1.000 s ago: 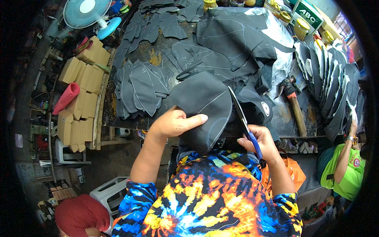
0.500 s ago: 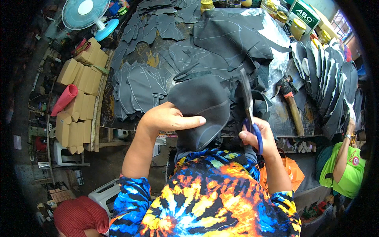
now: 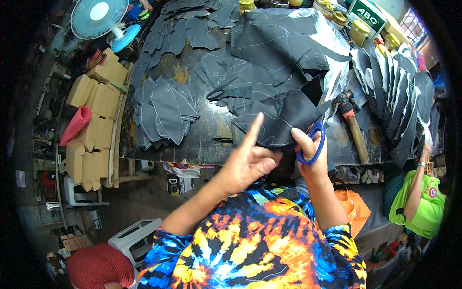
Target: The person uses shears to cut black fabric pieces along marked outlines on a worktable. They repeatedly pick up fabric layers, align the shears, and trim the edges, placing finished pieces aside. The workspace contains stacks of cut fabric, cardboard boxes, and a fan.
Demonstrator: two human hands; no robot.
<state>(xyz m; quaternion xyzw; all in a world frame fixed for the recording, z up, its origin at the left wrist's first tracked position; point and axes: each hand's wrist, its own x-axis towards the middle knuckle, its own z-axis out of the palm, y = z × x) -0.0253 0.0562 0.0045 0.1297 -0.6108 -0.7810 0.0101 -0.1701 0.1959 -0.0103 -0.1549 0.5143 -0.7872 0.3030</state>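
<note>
In my right hand [image 3: 315, 154] are scissors with blue handles [image 3: 310, 156]; their dark blades run up and to the right and are hard to make out against the dark material. That hand's thumb also rests on the edge of a black sheet piece with a pale marked line [image 3: 269, 127], at the table's near edge. My left hand [image 3: 248, 166] is just left of it, index finger stretched out over the piece, thumb apart and other fingers partly bent, gripping nothing visible. Whether the fingertip touches the piece I cannot tell.
Stacked cut black pieces [image 3: 163, 111] lie left on the dark table [image 3: 211, 132]. A large marked sheet [image 3: 269, 43] lies behind. A hammer [image 3: 356, 132] and standing pieces [image 3: 394, 91] are right. Another person in green [image 3: 421, 202] works at far right.
The black piece has swung from my left hand to the right, near my right hand. My left hand has let go and moved right. The scissors have tilted to the right.
</note>
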